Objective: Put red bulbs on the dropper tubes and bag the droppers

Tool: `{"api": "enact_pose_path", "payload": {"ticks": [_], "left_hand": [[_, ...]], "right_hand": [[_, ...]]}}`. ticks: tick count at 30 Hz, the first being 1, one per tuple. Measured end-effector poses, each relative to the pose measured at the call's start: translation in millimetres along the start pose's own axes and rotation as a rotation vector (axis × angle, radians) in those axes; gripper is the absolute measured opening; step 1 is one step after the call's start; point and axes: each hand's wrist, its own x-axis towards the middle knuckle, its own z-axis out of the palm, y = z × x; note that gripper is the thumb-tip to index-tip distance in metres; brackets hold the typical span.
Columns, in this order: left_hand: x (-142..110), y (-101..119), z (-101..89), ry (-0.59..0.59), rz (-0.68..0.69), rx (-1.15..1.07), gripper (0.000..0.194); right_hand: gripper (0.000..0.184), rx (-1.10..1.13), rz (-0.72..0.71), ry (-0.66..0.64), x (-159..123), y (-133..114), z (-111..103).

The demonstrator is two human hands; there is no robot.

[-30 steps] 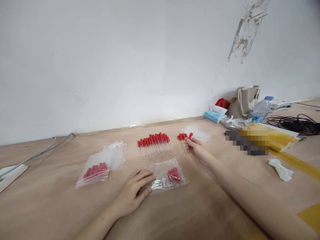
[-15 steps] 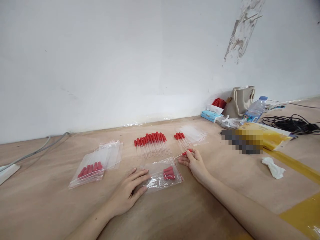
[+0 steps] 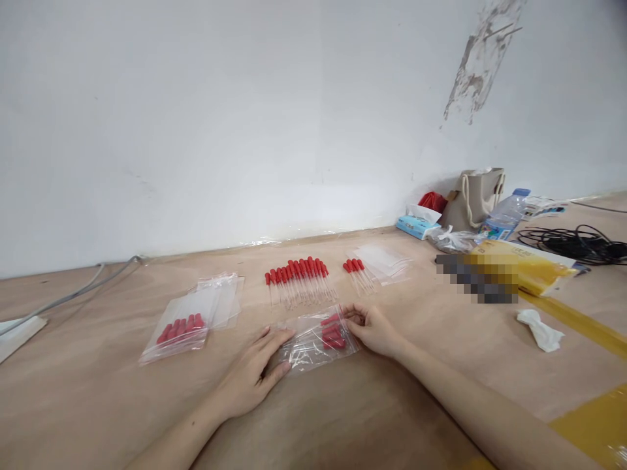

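A clear zip bag lies flat with several red-bulbed droppers inside, their bulbs toward its right end. My left hand rests on the bag's left end, palm down and fingers stretched out. At the bag's right opening, the fingers of my right hand are closed at the bulb end of a dropper, whose thin stem is inside the bag. Behind the bag, a row of red-bulbed droppers lies side by side, with a smaller group to its right.
On the left are filled bags in a stack. Flat bags lie behind the small group. Farther right stand a tissue pack, a cloth bag, a bottle, a yellow packet, cables and a crumpled tissue.
My right hand has moved left and slightly down, bringing the dropper from outside the bag into its opening. My left hand stays on the bag. The view has shifted slightly.
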Motion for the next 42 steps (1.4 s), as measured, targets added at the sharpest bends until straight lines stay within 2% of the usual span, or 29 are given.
{"api": "enact_pose_path", "payload": {"ticks": [2, 4, 10, 13, 19, 22, 25, 28, 30, 33, 35, 38, 42], "left_hand": [[1, 0, 0.0, -0.009, 0.011, -0.004, 0.043], [1, -2, 0.5, -0.026, 0.033, -0.007, 0.041], [2, -4, 1.1, -0.032, 0.045, -0.028, 0.036], [2, -4, 0.4, -0.026, 0.052, -0.033, 0.037], [1, -4, 1.1, -0.030, 0.055, -0.031, 0.037], [1, -3, 1.2, -0.041, 0.051, -0.011, 0.037], [1, -3, 1.1, -0.041, 0.053, 0.008, 0.037], [1, -3, 1.4, -0.047, 0.051, 0.025, 0.038], [1, -4, 1.8, -0.051, 0.054, 0.028, 0.038], [1, -4, 2.5, -0.039, 0.072, 0.018, 0.038], [1, -5, 2.9, -0.036, 0.082, 0.016, 0.036], [1, -5, 3.1, -0.032, 0.078, 0.022, 0.034], [1, -4, 2.0, -0.026, 0.070, 0.021, 0.034]], "right_hand": [[0.022, -0.032, -0.033, -0.110, -1, -2, -1], [0.023, -0.129, -0.057, -0.112, 1, -3, -7], [0.013, -0.610, 0.048, 0.321, 34, 0, -41], [0.010, -0.770, 0.097, 0.451, 61, 1, -49], [0.019, -0.856, 0.229, 0.541, 98, 3, -38], [0.021, -0.865, 0.257, 0.540, 104, -1, -33], [0.027, -0.858, 0.215, 0.543, 99, -9, -34], [0.043, -0.760, 0.084, 0.561, 77, -14, -37], [0.054, -0.508, -0.016, 0.571, 55, -14, -36], [0.057, -0.046, 0.024, 0.525, 23, -9, -30], [0.058, 0.145, 0.039, 0.529, 9, -6, -24], [0.060, 0.265, 0.016, 0.566, 2, -5, -14], [0.058, 0.285, -0.013, 0.555, 5, -6, -7]]}}
